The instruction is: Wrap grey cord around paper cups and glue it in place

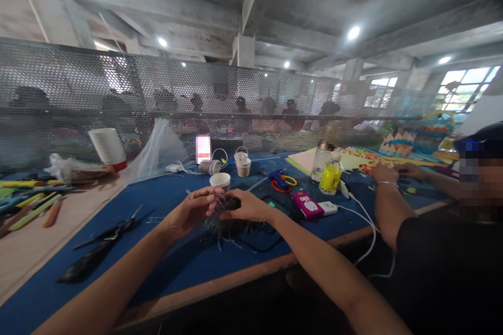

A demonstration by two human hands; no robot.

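A tangled bundle of grey string is between my two hands, with loose ends hanging over the blue table mat. My left hand pinches strands at its upper left. The fingers of my right hand are closed around its upper right side. Just behind my fingers stands a white paper cup. A spool of grey string lies beyond it, beside a small cup with a handle. To the left, a long black tool with a pointed tip lies on the mat.
Right of my hands are a blue tool with red and yellow loops, a pink box with a white cable, and a yellow bottle. Stacked cups stand at left. A co-worker's arm reaches over the table at right.
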